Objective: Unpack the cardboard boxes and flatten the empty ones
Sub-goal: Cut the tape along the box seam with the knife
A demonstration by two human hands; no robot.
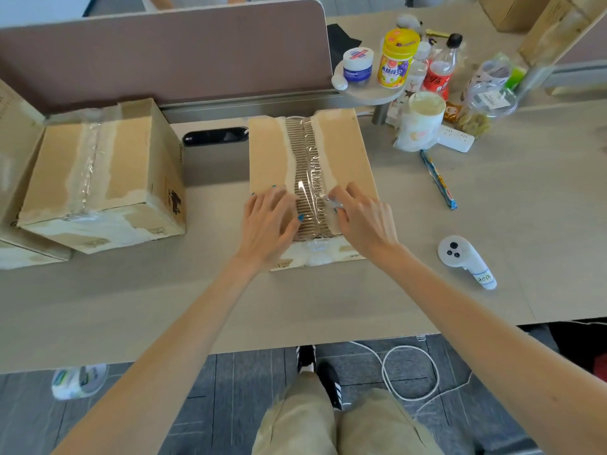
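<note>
Taped box (345, 149) mid-tabletop (492, 208). Left grip (267, 221) flat on it, fingers straight; right grip (361, 221) pinches small silvery item (334, 202) at tape seam. Second box (131, 149) left, controller (460, 254) right, bottles (438, 73) behind.

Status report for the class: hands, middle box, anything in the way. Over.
Left hand flat on box top. Right hand pinches small tool at tape. Box taped shut. Second box apart at left, not blocking.
</note>
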